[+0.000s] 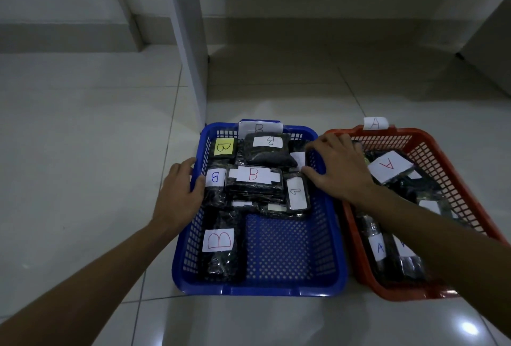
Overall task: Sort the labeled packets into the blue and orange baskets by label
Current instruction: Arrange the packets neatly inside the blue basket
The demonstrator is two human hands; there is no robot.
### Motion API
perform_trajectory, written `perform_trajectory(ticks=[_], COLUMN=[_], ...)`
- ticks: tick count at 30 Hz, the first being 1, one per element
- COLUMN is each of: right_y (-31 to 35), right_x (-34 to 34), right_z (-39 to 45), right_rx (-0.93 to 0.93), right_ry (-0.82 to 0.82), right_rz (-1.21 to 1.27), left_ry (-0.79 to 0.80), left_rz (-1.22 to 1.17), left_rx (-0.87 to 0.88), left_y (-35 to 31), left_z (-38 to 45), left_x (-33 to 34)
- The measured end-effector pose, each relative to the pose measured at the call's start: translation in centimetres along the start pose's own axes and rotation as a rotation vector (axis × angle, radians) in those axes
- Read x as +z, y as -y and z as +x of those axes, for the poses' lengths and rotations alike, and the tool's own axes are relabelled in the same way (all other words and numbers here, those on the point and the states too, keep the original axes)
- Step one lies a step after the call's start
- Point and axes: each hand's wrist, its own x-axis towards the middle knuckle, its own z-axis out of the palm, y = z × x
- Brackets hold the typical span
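Blue basket [326,285] on the tiled floor [83,124], gripped at both side rims. Orange basket [453,168] just right of the right-hand fingers [312,174]. Left hand [179,193] curled over the left rim, right hand [340,168] over the right rim. B-labeled packets [253,180] between the fingers; A-labeled packets [390,167] beyond, in orange.

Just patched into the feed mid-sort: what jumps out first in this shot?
Two baskets sit side by side on the tiled floor: the blue basket at centre, filled with black packets labelled B, and the orange basket to its right, holding packets labelled A. The left hand grips the blue basket's left rim, while the right hand rests across its right rim.
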Motion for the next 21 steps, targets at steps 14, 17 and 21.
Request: perform_trajectory(ticks=[14, 17, 21], right_y=[1.3, 1.7, 0.1], right_x=[-0.1, 0.3, -1.0], right_z=[-2.6, -2.9, -2.5], right_rx=[-0.137, -0.164, -0.127], right_ry=[0.276, 0.27, 0.068], right_rz=[-0.068, -0.185, -0.107], left_ry=[-0.011, -0.023, -0.043], left_rz=[0.007, 0.024, 0.078], left_rx=[0.01, 0.013, 0.037], left_y=[0.4, 0.1, 0.0], left_z=[0.1, 0.3, 0.5], left_x=[0.0, 0.3, 0.3])
